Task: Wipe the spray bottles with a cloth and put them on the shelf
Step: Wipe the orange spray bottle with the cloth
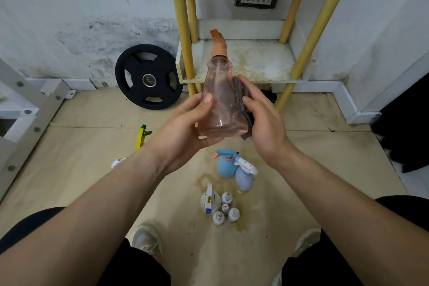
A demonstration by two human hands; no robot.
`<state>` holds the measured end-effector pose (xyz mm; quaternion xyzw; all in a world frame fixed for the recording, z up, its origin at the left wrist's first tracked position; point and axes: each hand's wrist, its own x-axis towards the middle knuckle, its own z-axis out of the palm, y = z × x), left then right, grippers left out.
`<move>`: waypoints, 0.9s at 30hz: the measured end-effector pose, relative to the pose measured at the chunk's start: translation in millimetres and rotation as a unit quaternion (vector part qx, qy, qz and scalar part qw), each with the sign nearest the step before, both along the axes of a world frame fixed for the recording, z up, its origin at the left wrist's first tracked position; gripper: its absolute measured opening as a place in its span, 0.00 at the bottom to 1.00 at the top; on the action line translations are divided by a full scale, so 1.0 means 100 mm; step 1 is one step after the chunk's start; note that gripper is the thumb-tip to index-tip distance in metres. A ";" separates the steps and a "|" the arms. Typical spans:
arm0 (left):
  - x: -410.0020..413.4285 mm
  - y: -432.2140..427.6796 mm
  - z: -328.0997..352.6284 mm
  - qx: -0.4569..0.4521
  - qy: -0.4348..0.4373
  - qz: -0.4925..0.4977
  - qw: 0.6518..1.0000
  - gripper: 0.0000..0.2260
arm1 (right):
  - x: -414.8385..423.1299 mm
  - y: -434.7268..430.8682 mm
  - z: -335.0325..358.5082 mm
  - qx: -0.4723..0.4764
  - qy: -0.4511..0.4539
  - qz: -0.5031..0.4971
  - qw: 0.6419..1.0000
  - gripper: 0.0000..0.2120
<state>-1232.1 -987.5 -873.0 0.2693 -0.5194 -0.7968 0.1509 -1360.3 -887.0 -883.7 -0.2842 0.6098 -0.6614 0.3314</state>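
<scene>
1. Grip: at the centre of the frame the left hand [185, 123] is wrapped round the lower body of a clear pinkish spray bottle [218, 104], with the thumb across its front and the fingers cupped behind and under the base. The right hand [264, 123] clasps a dark grey cloth [244, 102] and presses it flat against the bottle's side.

2. Step in hand: this looks like the wiping step, with one hand steadying the bottle and the other working the cloth along its wall. The bottle is held in the air, not yet on the shelf.

3. The bottle: it stands nearly upright, with an orange trigger head at the top. The plastic is see-through and appears empty or nearly so. The smooth wall will likely turn easily in the palm.

4. Next move: probably turn the bottle to reach the unwiped faces, then carry it up and forward to the shelf [255, 62]. This stained white board between yellow posts sits just above centre and bears nothing in view.

5. Further out: on the floor at lower centre stand a blue spray bottle [224, 166], a pale lilac one [243, 180] and a cluster of small white bottles [220, 206]. A yellow sprayer [141, 137] lies at centre left.
</scene>
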 end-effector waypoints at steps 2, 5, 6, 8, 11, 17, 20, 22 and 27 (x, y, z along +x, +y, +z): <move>0.00 -0.01 0.00 0.024 0.022 -0.009 0.999 0.26 | 0.06 0.01 -0.02 -0.019 0.060 0.013 0.998 0.25; -0.02 0.00 0.01 0.035 0.045 -0.011 0.998 0.26 | 0.10 0.04 -0.03 -0.014 0.215 0.020 0.976 0.28; -0.03 0.00 0.02 0.030 0.045 -0.012 0.998 0.26 | 0.10 0.05 -0.01 -0.008 0.272 0.021 0.962 0.28; -0.04 0.01 0.03 0.013 0.037 -0.015 0.999 0.25 | 0.11 0.08 0.01 -0.010 0.366 0.032 0.930 0.28; -0.04 0.00 0.00 -0.019 0.018 -0.024 0.999 0.23 | 0.11 0.11 -0.03 -0.016 0.433 0.064 0.899 0.28; -0.05 -0.04 0.02 -0.016 -0.006 -0.021 1.000 0.16 | 0.08 0.08 -0.14 -0.004 0.199 0.020 0.980 0.32; -0.03 -0.03 0.02 0.004 -0.011 -0.013 1.000 0.15 | 0.05 0.08 -0.09 -0.007 0.064 -0.011 0.998 0.29; -0.02 0.02 -0.02 0.010 -0.022 -0.015 1.000 0.16 | 0.02 0.07 -0.04 -0.016 0.021 -0.039 0.999 0.26; -0.03 0.10 -0.06 0.038 -0.009 -0.037 0.999 0.29 | -0.01 0.06 0.04 -0.063 0.004 -0.033 0.997 0.27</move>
